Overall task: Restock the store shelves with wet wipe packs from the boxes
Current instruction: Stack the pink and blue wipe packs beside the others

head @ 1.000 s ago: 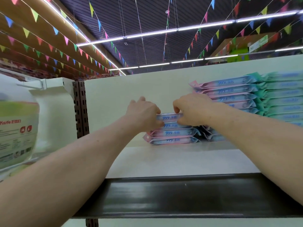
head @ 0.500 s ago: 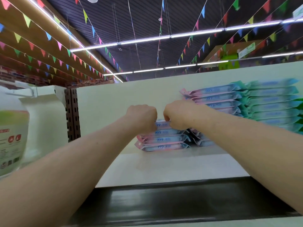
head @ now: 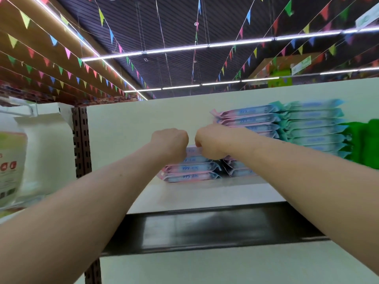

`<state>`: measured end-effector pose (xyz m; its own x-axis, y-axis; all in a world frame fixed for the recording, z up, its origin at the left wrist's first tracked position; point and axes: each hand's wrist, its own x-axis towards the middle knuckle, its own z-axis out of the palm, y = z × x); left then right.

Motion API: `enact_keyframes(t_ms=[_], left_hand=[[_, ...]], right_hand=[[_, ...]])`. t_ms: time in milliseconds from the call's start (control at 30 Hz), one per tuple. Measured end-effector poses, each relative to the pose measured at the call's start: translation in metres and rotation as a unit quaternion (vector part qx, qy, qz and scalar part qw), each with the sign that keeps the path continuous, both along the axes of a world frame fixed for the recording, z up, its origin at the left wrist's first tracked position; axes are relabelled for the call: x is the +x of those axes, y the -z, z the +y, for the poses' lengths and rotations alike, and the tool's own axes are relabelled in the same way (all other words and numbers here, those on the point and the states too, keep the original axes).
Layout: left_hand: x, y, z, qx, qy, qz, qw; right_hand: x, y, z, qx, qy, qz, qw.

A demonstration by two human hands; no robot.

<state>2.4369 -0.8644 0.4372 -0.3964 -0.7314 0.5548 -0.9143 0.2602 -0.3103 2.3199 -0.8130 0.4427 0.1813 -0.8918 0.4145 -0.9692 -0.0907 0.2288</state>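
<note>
Both hands closer together than a second ago, centre frame: my left hand (head: 171,143) and right hand (head: 209,141) nearly knuckle to knuckle at top pack (head: 192,151) of short stack (head: 190,171). Earlier they were at pack's ends, fingers visible. Now fingers curled under, tips hidden, so I cannot tell whether they pinch pack or only nudge it. Pack lies flat on stack, mid shelf (head: 205,193), just left of tall stack (head: 248,119). I judge placement nearly done; next is letting go and fetching more
</note>
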Motion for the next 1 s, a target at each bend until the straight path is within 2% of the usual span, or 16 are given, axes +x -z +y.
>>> enact_keyframes(t_ms=[200,333,567,1000], left_hand=[[-0.007,0.009,0.026,0.016,0.030,0.052,0.998],[-0.014,0.017,0.044,0.057,0.045,0.070,0.995],[-0.026,0.022,0.063,0.075,0.091,0.063,0.991],[-0.037,0.022,0.108,0.088,0.235,0.017,0.968]], right_hand=[[-0.012,0.010,0.014,0.003,-0.013,-0.012,1.000],[-0.017,0.016,0.024,-0.003,-0.014,-0.014,1.000],[-0.028,0.023,0.052,-0.014,0.005,-0.018,1.000],[-0.020,0.028,0.132,-0.014,0.110,-0.037,0.993]])
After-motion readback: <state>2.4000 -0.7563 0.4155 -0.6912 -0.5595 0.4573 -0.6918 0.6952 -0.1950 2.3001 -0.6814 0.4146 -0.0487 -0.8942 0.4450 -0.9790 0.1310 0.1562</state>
